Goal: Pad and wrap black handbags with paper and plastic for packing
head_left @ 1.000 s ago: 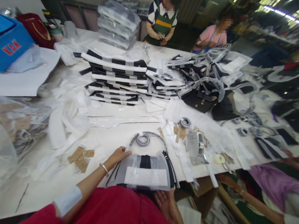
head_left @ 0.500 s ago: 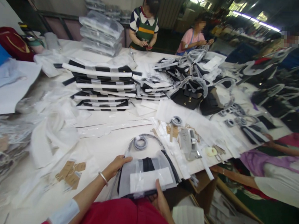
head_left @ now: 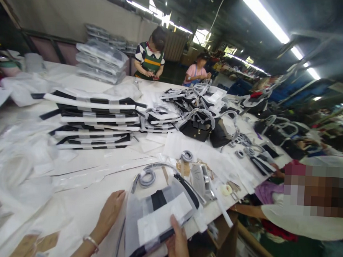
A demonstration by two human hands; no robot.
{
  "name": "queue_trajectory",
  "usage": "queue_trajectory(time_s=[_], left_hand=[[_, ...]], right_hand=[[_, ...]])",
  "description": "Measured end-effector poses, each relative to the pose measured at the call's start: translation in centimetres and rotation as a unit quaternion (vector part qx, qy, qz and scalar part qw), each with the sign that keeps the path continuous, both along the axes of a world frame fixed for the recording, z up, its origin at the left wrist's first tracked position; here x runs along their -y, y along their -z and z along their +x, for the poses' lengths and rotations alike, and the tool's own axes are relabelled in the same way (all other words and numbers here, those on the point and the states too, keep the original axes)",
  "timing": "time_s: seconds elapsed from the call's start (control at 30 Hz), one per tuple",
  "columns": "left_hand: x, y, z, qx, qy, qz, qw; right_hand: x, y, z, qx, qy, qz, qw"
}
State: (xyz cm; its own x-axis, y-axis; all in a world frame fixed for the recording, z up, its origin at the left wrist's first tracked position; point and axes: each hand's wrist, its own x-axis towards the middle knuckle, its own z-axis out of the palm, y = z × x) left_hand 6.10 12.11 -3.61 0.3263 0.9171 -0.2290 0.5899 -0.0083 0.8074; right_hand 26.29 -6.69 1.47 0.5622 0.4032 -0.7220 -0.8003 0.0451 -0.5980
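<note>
A black handbag (head_left: 158,200) lies at the table's front edge, covered in translucent wrap with a white sheet (head_left: 164,216) taped on its front. Its wrapped strap (head_left: 146,178) is coiled at the top left. My right hand (head_left: 178,240) grips the lower edge, thumb on the white sheet and fingers underneath. My left hand (head_left: 112,209), with a bangle at the wrist, is just left of the bag, apart from it, holding nothing, its fingers loosely extended. A tape dispenser (head_left: 201,182) stands right of the bag.
Stacked wrapped bags (head_left: 98,119) stand across the table, with a heap of black handbags (head_left: 196,128) to their right. Clear plastic (head_left: 21,189) and brown tags (head_left: 39,246) lie at left. A co-worker's arm (head_left: 249,210) reaches in from the right, above cardboard boxes (head_left: 226,238).
My left hand has let go of the bag's upper left corner and moved left. The bag has tilted, with my right hand still gripping it. The view has swung up and right.
</note>
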Motion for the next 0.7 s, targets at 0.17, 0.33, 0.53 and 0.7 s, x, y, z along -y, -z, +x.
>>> queue_trajectory(time_s=[0.17,0.33,0.53,0.7], left_hand=[[-0.3,4.1,-1.1,-0.161,0.088,0.241,0.953],[0.7,5.0,-1.6,-0.227,0.142,0.257,0.929],[0.9,4.3,-1.2,-0.222,0.132,0.230,0.938],[1.1,4.6,-1.3,-0.223,0.128,0.239,0.936]], right_hand=[[-0.6,-3.3,3.1,0.051,-0.039,0.008,0.998],[-0.3,-3.0,4.6,0.072,-0.061,-0.022,0.995],[0.7,-0.6,5.2,-0.015,-0.107,-0.044,0.993],[0.9,0.3,5.3,-0.005,-0.124,-0.044,0.991]])
